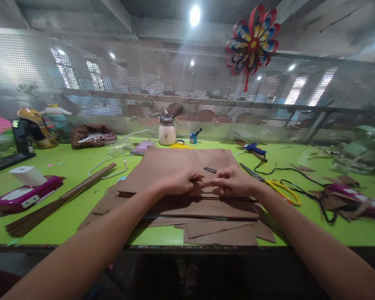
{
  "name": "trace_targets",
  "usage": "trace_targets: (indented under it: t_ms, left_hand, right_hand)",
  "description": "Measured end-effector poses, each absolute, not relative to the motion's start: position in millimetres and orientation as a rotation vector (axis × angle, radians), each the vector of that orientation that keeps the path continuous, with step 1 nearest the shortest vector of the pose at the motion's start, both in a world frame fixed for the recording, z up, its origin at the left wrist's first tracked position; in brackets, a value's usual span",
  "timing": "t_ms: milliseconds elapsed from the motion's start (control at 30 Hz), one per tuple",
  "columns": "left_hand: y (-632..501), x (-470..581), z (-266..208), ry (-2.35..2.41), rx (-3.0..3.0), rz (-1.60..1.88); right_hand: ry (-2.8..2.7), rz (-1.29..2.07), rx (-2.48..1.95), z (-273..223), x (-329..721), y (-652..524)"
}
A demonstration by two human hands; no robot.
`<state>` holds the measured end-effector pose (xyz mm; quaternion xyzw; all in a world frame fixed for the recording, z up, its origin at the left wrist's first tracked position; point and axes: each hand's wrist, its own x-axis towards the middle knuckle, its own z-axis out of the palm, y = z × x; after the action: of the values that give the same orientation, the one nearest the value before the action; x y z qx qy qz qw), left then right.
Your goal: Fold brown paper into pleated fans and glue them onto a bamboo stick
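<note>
My left hand [181, 182] and my right hand [233, 181] are close together above a stack of brown paper sheets [171, 166]. A thin brown paper strip [207, 183] runs between their pinched fingers. A crumpled brown bit of paper [196, 177] shows at the left fingers; whether it belongs to the strip I cannot tell. Just behind the right fingers a dark metal blade [210, 170] lies on the top sheet. Scissors with yellow handles [286, 192] rest to the right of the stack, near my right wrist.
On the green table [162, 237], a bundle of rolled brown paper [62, 199] and a magenta power strip [28, 196] lie left. A white jar [167, 132] and small blue bottle [193, 138] stand behind. A blue glue gun [255, 149] with trailing black cord lies right, near paper scraps [346, 181].
</note>
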<state>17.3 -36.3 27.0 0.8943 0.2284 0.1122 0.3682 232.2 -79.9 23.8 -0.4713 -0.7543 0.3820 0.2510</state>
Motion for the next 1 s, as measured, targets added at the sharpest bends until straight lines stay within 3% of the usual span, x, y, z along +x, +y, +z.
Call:
trace_targets:
  t_ms: [233, 533, 733, 1000]
  left_hand:
    - [-34, 14, 30, 0.61, 2.204, 0.298]
    - [-37, 11, 29, 0.497, 1.691, 0.389]
    - [-43, 13, 32, 0.368, 1.574, 0.284]
    - [-42, 16, 30, 0.428, 1.667, 0.268]
  right_hand:
    - [-1.922, 1.471, -1.061, 26, 249, -76]
    - [-1.596, 1.278, -0.794, 30, 252, -78]
    - [-1.772, 1.367, -0.575, 23, 227, -86]
    - [-1.767, 1.204, -0.71, 24, 224, -86]
